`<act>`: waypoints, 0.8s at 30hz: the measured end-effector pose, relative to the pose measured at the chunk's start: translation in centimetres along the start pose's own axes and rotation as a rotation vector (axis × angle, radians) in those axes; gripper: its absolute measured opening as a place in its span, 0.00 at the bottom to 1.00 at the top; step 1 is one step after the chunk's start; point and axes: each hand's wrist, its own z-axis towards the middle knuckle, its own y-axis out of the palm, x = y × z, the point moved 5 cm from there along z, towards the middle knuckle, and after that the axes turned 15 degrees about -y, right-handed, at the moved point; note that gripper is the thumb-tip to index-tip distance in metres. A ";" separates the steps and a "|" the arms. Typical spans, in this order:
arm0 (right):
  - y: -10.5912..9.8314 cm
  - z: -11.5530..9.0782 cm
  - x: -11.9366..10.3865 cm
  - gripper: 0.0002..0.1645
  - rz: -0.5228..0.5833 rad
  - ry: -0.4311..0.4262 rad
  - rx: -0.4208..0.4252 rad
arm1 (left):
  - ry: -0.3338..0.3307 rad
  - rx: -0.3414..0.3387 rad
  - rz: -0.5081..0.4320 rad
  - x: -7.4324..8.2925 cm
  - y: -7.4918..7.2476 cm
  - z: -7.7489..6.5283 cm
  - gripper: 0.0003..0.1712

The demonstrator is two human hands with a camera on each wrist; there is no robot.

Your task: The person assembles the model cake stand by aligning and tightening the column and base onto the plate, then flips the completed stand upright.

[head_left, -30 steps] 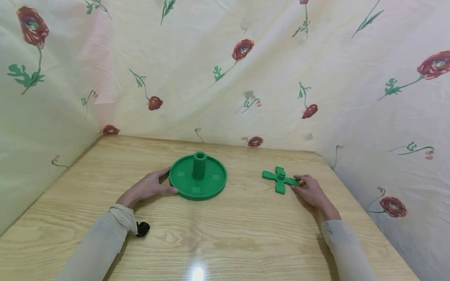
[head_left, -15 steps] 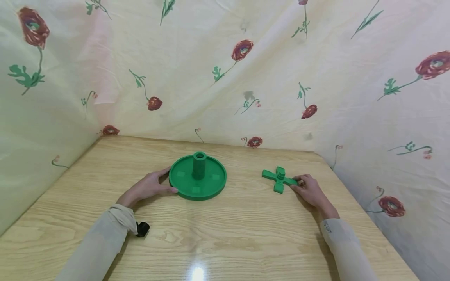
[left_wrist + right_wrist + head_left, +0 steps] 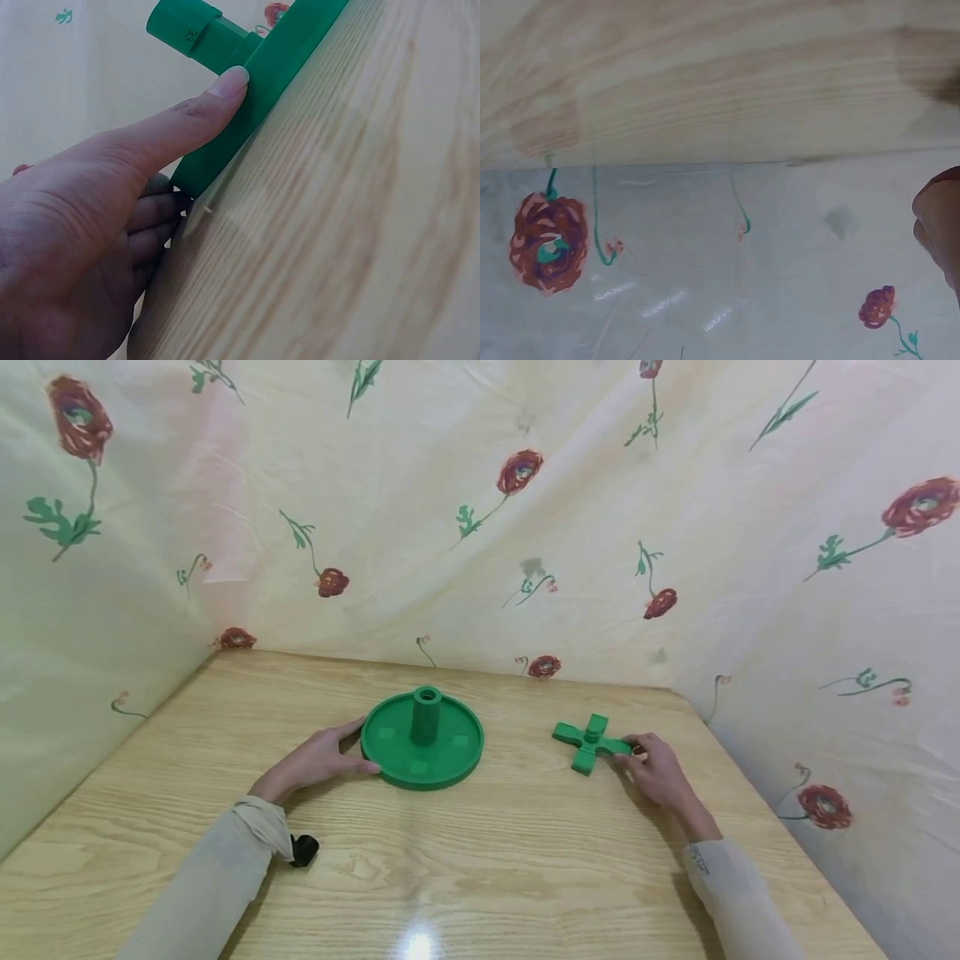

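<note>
A round green tray [image 3: 390,752] with a raised rim and a hollow upright post [image 3: 425,718] at its centre lies on the table. My left hand [image 3: 321,758] grips its left edge. In the left wrist view the thumb presses the rim's side and the curled fingers [image 3: 154,221] meet its lower edge. To the right is a green cross-shaped piece [image 3: 592,745] with a short threaded stub at its middle. The right hand [image 3: 658,772] pinches the end of its right arm, and the piece looks tilted. Only a sliver of that hand [image 3: 941,221] enters the right wrist view.
The wooden table [image 3: 480,877] has a floral cloth [image 3: 420,527] hanging behind it and along both sides. A small black object [image 3: 304,850] sits at the left sleeve's cuff.
The right hand has shifted slightly left with the cross-shaped piece, which has turned and tilted a little. My left hand and the round tray have stayed in place.
</note>
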 end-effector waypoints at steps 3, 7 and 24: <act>0.0 0.4 -0.9 0.19 -0.009 -0.025 0.028 | -0.005 0.005 0.010 0.0 -0.1 0.0 0.61; 0.1 1.1 -2.4 0.18 -0.025 -0.073 0.080 | -0.006 0.005 0.008 -0.1 0.0 0.1 0.61; 1.5 3.9 -7.6 0.15 0.102 -0.126 0.203 | -0.022 0.008 0.016 -0.1 0.1 0.1 0.62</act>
